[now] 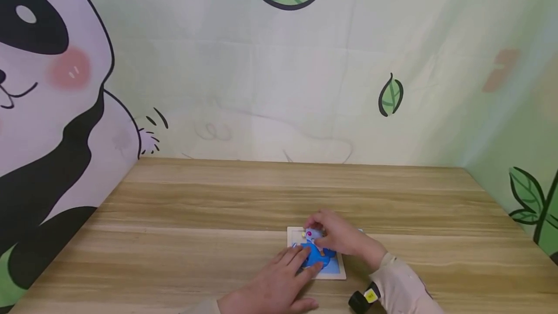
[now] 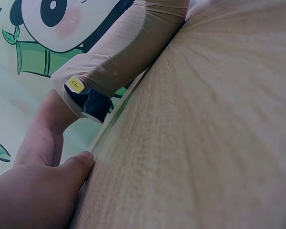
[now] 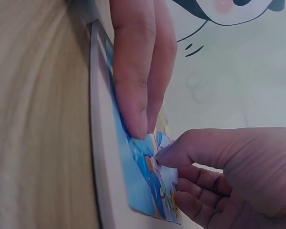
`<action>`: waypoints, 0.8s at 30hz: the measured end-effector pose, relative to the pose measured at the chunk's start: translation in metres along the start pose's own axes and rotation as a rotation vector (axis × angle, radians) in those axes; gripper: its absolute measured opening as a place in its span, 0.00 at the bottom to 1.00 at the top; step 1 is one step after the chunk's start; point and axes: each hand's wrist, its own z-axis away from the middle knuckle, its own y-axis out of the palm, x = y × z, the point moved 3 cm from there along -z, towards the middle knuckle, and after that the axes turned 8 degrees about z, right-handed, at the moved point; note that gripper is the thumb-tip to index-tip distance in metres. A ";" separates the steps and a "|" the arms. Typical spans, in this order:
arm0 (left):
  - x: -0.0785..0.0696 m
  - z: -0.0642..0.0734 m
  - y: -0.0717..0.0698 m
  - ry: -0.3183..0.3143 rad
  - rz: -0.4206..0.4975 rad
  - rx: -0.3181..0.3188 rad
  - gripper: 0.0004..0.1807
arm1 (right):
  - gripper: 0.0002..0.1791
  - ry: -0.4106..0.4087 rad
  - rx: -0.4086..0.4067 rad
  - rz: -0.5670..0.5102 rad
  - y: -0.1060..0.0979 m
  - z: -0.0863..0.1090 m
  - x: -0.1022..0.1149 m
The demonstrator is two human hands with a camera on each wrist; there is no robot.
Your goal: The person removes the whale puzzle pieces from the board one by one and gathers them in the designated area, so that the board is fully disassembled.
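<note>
A jigsaw puzzle board (image 1: 339, 275) with a pale frame and a blue cartoon picture lies flat on the table. My left hand (image 1: 279, 275) rests across its left and near side, fingers extended and fingertips on the blue picture. From the far right, my right hand (image 1: 337, 234) reaches over the board and pinches a light-coloured puzzle piece (image 1: 309, 233) between thumb and fingers at the top of the picture. In the right wrist view, the right thumb (image 3: 178, 150) presses on the picture face close to the left fingertips (image 3: 139, 129). The right fingers curl behind the edge.
The wooden table (image 1: 174, 256) extends around the board to a printed wall (image 1: 279, 86) with a panda and leaves. On the right wrist sits a black strap (image 1: 361, 300) with a yellow label, beside the beige sleeve (image 2: 128, 43).
</note>
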 end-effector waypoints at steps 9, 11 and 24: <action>0.000 0.000 -0.001 0.011 -0.024 -0.018 0.36 | 0.14 -0.049 -0.022 -0.044 0.002 0.002 -0.007; 0.000 0.000 -0.001 0.012 -0.029 -0.015 0.36 | 0.15 -0.064 -0.026 -0.064 0.002 0.002 -0.010; -0.002 0.000 -0.001 0.013 -0.040 -0.017 0.36 | 0.11 -0.019 -0.022 -0.226 0.002 0.007 -0.023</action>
